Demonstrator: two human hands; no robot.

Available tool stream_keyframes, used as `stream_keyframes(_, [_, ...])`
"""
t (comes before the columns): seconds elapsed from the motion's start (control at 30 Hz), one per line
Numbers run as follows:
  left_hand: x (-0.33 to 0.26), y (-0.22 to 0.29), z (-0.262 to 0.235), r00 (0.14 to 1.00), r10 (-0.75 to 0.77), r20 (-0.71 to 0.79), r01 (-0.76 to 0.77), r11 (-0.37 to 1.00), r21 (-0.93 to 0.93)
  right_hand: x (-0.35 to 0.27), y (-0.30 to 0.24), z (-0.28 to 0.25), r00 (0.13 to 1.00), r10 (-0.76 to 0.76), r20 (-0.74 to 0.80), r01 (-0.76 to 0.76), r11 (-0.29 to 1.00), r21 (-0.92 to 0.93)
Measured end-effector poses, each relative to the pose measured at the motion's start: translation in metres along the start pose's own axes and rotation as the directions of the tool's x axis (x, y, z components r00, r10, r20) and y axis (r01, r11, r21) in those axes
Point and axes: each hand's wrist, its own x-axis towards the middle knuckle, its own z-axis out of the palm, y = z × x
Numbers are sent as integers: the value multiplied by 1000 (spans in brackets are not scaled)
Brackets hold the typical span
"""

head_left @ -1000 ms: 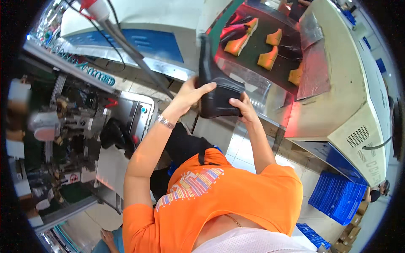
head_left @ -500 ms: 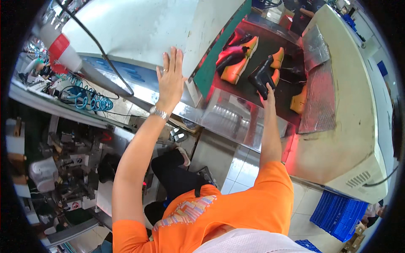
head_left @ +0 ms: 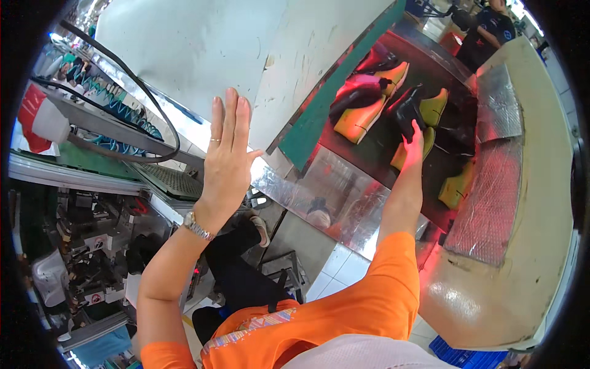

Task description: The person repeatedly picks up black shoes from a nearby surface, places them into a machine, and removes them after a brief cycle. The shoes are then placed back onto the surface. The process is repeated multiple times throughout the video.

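My right hand (head_left: 415,140) reaches over a dark conveyor belt (head_left: 378,161) and grips one end of a black shoe upper (head_left: 405,114). Its fingers are partly hidden behind the upper. Around it on the belt lie yellow-green shoe soles, one (head_left: 434,107) just beyond the upper and another (head_left: 359,121) to its left. More dark uppers (head_left: 356,98) rest at the belt's left side, under red light. My left hand (head_left: 226,157) is raised with fingers straight and holds nothing. It hovers by the pale machine housing (head_left: 203,55).
A cream machine hood (head_left: 491,295) with silvery padding (head_left: 485,215) borders the belt on the right. A green flap (head_left: 319,132) hangs at its left. Metal plating (head_left: 344,184) runs along the near end. Another person (head_left: 488,34) stands at the far right. A black cable (head_left: 123,67) loops at left.
My view has shifted, so the belt and hood appear farther right and lower. My left hand is now farther left of the belt, still open. My right hand still holds the black upper.
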Motion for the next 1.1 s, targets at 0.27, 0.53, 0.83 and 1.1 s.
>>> stream_keyframes(0.27, [-3, -3, 5, 999, -5, 31, 4, 999, 37, 59, 15, 15, 758, -542, -363, -137, 412, -901])
stream_keyframes(0.53, [-1, -6, 2, 999, 7, 38, -7, 1000, -6, -69, 1, 45, 448, -893, 51, 425, 162, -891])
stream_keyframes(0.83, [-23, -2, -29, 993, 12, -121, -26, 993, -112, -487, 224, 116, 874, -310, 375, 443, 825, -350])
stream_keyframes(1.1, [-274, 44, -105, 964, -166, 209, 264, 497, -826, -594, 243, 185, 459, 214, 862, 301, 876, -377])
